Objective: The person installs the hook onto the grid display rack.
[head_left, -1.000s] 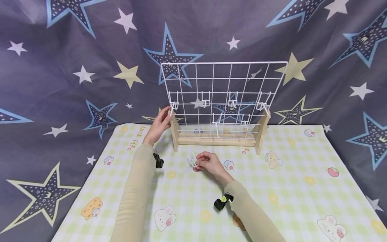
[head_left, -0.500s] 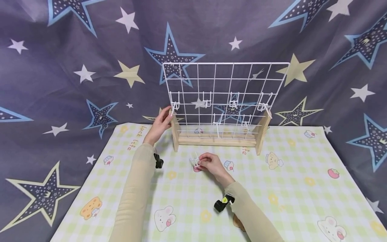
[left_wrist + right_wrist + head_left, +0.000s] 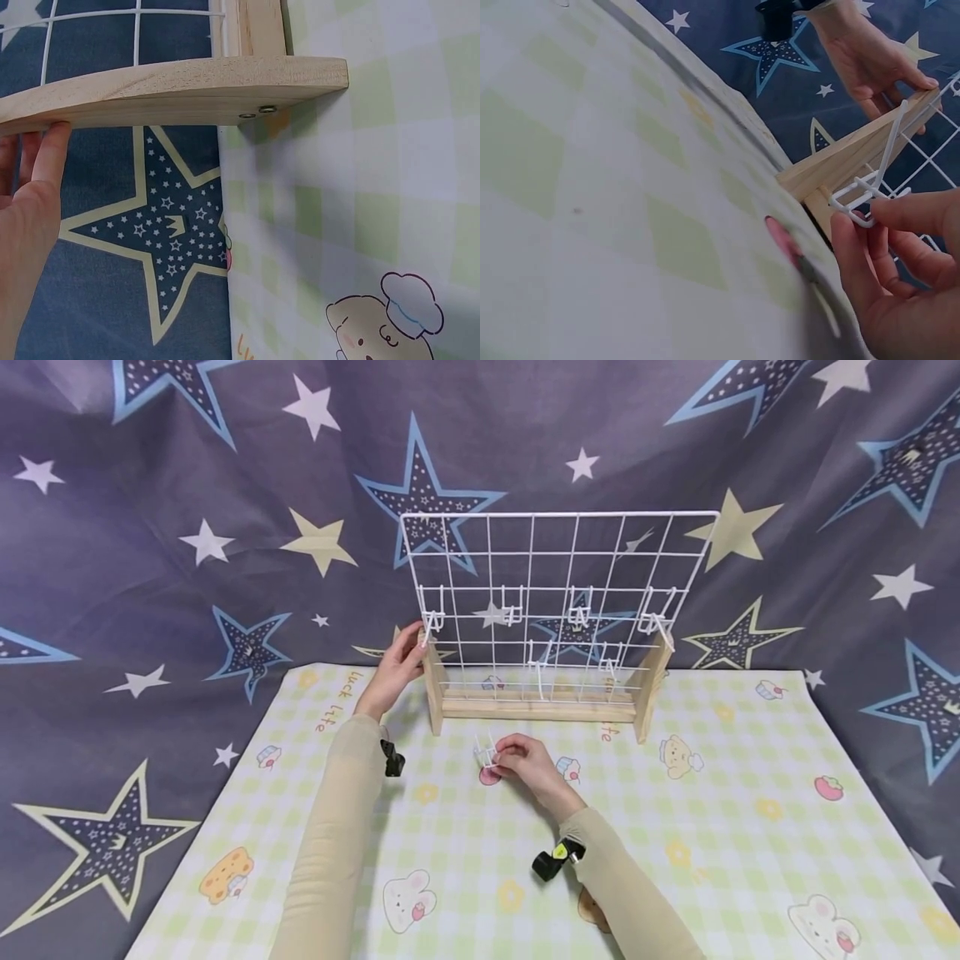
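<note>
My left hand (image 3: pixel 392 677) grips the upper end of the left wooden side post (image 3: pixel 433 689) of a display rack. In the left wrist view, fingertips press against the edge of that post. A white wire grid panel (image 3: pixel 558 515) leans back in the rack, and several white wire hooks hang on it, one hook (image 3: pixel 433 620) at the far left. Above the cloth in front of the rack, my right hand (image 3: pixel 531 770) pinches a loose white wire hook (image 3: pixel 862 201) between thumb and fingers. Its long prong points upward in the right wrist view.
The rack's wooden base bar (image 3: pixel 536 709) runs between its two side posts, the right post (image 3: pixel 651 693) standing opposite. A checked cartoon tablecloth (image 3: pixel 450 827) covers the table. Behind it hangs a dark star-patterned curtain (image 3: pixel 255 552).
My right hand has shifted very slightly right, and the hook in its fingers has turned a little more upright. My left hand stays on the post.
</note>
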### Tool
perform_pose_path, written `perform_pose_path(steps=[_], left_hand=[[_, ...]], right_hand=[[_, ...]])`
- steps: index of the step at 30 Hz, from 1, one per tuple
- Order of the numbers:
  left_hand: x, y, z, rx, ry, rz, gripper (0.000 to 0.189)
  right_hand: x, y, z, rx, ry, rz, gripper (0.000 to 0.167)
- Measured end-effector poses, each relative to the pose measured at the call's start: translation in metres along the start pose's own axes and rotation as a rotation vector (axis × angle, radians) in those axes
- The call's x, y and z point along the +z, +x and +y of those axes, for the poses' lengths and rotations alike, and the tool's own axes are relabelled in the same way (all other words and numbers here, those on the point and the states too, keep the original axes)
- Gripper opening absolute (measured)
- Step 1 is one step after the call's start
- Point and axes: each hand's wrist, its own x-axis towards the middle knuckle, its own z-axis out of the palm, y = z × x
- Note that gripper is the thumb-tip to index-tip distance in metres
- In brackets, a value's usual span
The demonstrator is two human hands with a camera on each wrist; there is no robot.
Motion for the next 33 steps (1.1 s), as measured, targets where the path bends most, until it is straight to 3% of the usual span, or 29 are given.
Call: perform_pose_path(steps=[16,22,33], left_hand=[[0.004,-0.002,0.002,0.015,-0.015,0.012,0.049],[0.004,-0.002,0.002,0.026,0.003,0.013,0.048],[0.006,-0.002,0.002,0.046,0.03,0.009,0.049]], right_hand=[[0.006,0.005,-0.03,-0.068,0.03,0.01,0.025],[0.008,0.008,-0.042,-0.105,0.048,0.007,0.02],[0.01,0.014,-0.06,-0.106,0.075,0.019,0.027]])
